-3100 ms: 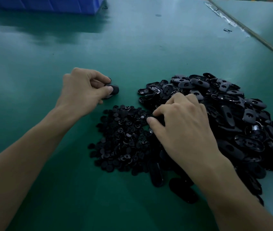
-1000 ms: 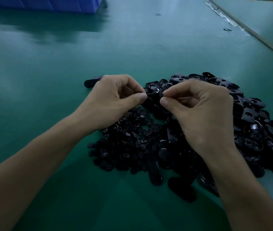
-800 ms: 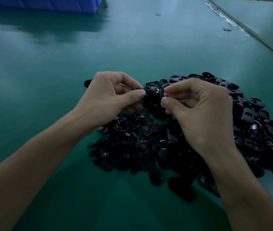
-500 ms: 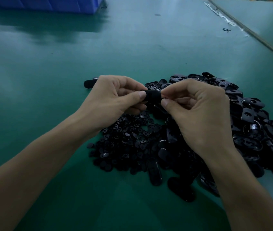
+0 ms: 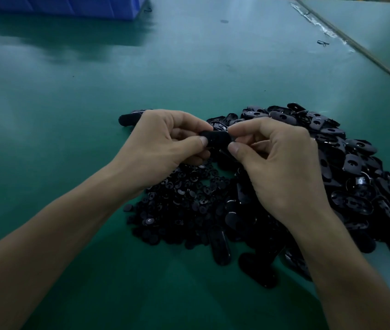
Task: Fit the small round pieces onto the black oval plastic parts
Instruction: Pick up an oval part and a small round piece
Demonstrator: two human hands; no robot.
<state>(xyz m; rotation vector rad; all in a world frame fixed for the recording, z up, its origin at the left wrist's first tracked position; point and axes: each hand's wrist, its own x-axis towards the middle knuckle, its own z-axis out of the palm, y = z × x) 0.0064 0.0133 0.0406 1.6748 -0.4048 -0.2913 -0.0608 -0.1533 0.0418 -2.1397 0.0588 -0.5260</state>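
Two hands share one black oval part at mid-frame

The left hand (image 5: 163, 144) pinches the left end of the oval part (image 5: 215, 138) with thumb and curled fingers. The part's long axis runs straight across the frame between the grips. The right hand (image 5: 277, 163) pinches the right end; whether a round piece sits under it cannot be told. The small round pieces (image 5: 184, 201) lie just below, nearer the left hand.

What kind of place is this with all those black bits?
Most likely a factory assembly bench: a wide green worktable, heaps of identical black oval parts and small round pieces, and a blue crate behind.
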